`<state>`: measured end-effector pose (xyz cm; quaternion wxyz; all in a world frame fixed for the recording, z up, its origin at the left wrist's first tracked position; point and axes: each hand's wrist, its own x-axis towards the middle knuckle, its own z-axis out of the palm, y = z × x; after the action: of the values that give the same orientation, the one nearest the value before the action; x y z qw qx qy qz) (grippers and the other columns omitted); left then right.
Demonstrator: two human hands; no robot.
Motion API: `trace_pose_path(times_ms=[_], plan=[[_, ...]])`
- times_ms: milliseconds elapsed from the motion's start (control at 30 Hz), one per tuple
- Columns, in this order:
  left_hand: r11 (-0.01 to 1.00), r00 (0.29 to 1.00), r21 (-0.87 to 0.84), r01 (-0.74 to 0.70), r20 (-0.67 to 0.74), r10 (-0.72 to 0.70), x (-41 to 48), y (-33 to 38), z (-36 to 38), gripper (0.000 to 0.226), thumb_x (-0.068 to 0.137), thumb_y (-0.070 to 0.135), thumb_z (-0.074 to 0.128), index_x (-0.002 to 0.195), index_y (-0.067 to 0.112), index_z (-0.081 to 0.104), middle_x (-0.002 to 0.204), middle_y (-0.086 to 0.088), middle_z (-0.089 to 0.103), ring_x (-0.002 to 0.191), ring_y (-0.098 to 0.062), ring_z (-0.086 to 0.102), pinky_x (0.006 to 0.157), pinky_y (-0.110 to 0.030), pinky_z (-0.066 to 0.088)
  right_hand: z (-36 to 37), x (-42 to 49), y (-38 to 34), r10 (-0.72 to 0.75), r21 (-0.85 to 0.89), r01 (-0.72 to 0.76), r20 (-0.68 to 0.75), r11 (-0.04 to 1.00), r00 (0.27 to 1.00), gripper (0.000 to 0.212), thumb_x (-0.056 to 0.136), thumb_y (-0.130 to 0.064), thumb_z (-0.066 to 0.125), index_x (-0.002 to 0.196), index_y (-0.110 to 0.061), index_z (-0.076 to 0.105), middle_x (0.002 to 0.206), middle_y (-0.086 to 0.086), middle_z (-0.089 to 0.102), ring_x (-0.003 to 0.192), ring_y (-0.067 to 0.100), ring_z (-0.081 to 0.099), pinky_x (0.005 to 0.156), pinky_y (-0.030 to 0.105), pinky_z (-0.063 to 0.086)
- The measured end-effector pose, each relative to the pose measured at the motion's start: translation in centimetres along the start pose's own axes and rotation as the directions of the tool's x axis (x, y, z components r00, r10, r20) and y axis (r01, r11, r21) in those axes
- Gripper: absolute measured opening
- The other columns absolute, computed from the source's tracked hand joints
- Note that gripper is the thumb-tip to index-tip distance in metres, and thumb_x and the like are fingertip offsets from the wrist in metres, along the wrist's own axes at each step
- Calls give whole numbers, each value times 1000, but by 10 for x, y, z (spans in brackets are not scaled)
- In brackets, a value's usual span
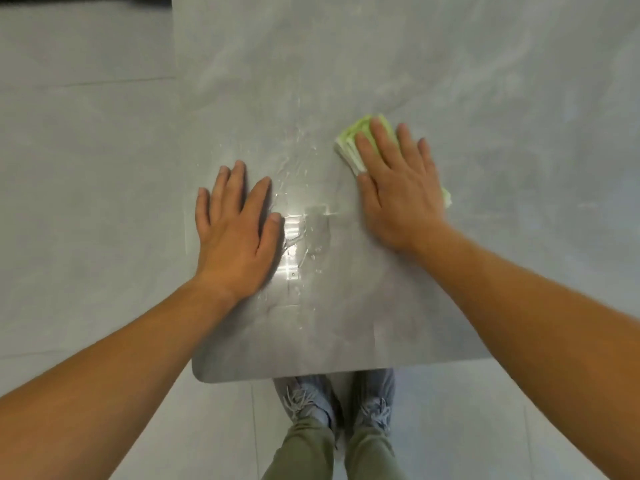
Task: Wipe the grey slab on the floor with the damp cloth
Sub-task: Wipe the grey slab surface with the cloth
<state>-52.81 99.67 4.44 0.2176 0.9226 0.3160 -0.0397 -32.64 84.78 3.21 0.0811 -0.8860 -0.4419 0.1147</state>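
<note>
A large grey slab (346, 323) with a rounded near-left corner fills the middle and right of the view. Wet streaks and droplets (298, 237) shine on it between my hands. My right hand (398, 188) lies flat, fingers spread, pressing a folded green and white cloth (349, 143) onto the slab; the cloth shows beyond my fingertips and at the hand's right side. My left hand (235, 226) rests palm down on the slab near its left edge, fingers apart, holding nothing.
Pale grey floor tiles (86, 202) surround the slab on the left and in front. My two feet in grey laced shoes (332, 400) stand just at the slab's near edge, partly under it.
</note>
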Motion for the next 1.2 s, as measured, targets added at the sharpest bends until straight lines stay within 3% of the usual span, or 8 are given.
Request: trace_pose_path(times_ms=[100, 233, 467, 600, 733, 833, 1033, 1200], plan=[[1000, 1000, 18, -1, -4, 1, -8, 1, 3, 60, 102, 47, 22, 156, 22, 28, 168, -7, 4, 155, -22, -7, 123, -47, -8, 1, 8, -10, 127, 30, -126, -40, 992, 991, 57, 102, -36, 29, 158, -26, 22, 168, 1, 11, 153, 37, 9, 123, 53, 8], [1000, 1000, 1, 11, -10, -11, -8, 1, 4, 57, 103, 47, 23, 155, 24, 29, 168, -5, 5, 155, -20, -6, 123, -45, -8, 17, -67, -38, -181, 14, 181, 40, 983, 983, 60, 100, -31, 42, 157, -25, 24, 167, 2, 13, 153, 38, 10, 122, 55, 13], [999, 1000, -33, 29, 11, -29, -8, 0, 0, 56, 103, 47, 22, 154, 26, 31, 168, -2, 6, 155, -17, -4, 124, -45, -6, 19, -108, 1, -583, -37, 590, 112, 807, 805, 58, 101, -30, 43, 156, -26, 28, 166, 1, 20, 152, 37, 14, 122, 55, 14], [999, 999, -8, 31, 15, -31, -9, -2, 2, 58, 102, 49, 21, 155, 28, 28, 169, -1, 4, 155, -15, -7, 124, -45, -7, 6, -45, 18, -228, -5, 228, -7, 974, 974, 55, 100, -26, 43, 154, -23, 35, 164, 4, 26, 149, 41, 23, 120, 56, 17], [998, 998, 1, 55, -1, -55, -13, 0, 4, 56, 103, 47, 21, 155, 28, 28, 169, 0, 5, 155, -16, -5, 124, -44, -7, 7, -13, -15, -42, -2, 42, -67, 999, 997, 57, 101, -31, 33, 157, -23, 26, 167, 5, 16, 151, 41, 13, 122, 56, 12], [994, 994, -44, 104, -35, -105, -22, 7, 8, 55, 103, 45, 22, 154, 27, 31, 168, -1, 9, 155, -18, -2, 124, -45, -5, 18, -52, -30, -267, -36, 266, -12, 963, 964, 58, 101, -34, 31, 157, -23, 25, 167, 4, 16, 151, 41, 12, 121, 56, 12], [985, 988, -98, 141, -46, -146, -39, 16, 12, 55, 103, 45, 23, 153, 27, 35, 168, -1, 11, 155, -17, -1, 123, -44, -9, 20, -126, 3, -694, -46, 704, 137, 709, 707, 58, 101, -29, 41, 157, -24, 28, 166, 4, 20, 152, 40, 14, 121, 56, 14], [987, 993, -108, 115, -22, -119, -41, 9, 11, 55, 103, 46, 21, 153, 28, 34, 168, 0, 10, 155, -16, -3, 123, -43, -10, 5, -50, 32, -273, -47, 272, -15, 961, 962, 54, 101, -29, 36, 153, -20, 35, 164, 8, 26, 148, 46, 22, 119, 59, 18]])
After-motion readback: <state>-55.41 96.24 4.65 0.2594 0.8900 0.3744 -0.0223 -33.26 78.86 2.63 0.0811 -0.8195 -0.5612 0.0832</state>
